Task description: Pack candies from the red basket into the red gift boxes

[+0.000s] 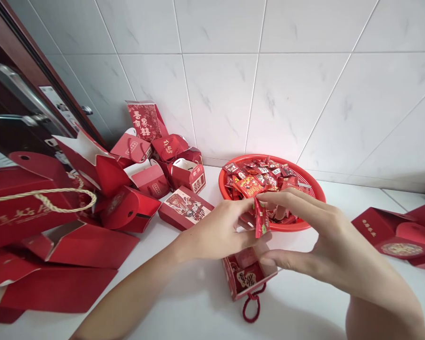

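Red packet between hands, near open box

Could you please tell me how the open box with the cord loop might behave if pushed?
The open box looks like thin card, so its walls would probably flex. With only small wrapped pieces visible inside, it seems light and likely to slide on the smooth-looking white surface. Its soft-looking cord loop would probably just flop along.
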`<action>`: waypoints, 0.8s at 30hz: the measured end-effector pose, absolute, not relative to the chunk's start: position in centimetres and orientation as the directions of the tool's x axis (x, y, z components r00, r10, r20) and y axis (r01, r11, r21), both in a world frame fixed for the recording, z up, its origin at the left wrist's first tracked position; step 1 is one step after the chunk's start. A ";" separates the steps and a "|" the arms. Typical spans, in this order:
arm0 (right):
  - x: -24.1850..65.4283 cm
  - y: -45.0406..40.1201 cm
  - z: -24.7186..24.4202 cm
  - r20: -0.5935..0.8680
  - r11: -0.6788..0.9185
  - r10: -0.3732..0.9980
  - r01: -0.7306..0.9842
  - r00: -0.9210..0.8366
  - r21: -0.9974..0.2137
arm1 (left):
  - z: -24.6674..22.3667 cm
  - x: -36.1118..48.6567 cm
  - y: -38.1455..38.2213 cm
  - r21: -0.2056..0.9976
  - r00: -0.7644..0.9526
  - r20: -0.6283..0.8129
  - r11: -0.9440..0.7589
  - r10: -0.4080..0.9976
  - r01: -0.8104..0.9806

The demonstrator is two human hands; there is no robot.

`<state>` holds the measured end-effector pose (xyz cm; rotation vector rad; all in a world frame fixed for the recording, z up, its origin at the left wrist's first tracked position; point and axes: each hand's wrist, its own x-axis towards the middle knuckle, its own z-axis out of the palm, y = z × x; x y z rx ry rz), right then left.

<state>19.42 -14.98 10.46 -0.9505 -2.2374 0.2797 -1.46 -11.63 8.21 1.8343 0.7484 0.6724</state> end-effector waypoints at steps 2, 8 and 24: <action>19.1 -14.9 10.3 0.504 0.705 0.705 0.571 -0.499 -0.421 | 8.1 -1.5 -11.6 0.943 0.662 0.110 -0.287 0.741 0.166; 18.4 -14.6 9.7 0.524 0.730 0.676 0.566 -0.518 -0.384 | 7.5 -2.3 -11.6 0.959 0.683 0.097 -0.252 0.724 0.130; 17.9 -14.3 9.3 0.357 0.737 0.672 0.537 -0.649 -0.410 | 8.8 -5.9 -12.7 0.542 0.680 0.023 -0.581 0.732 0.607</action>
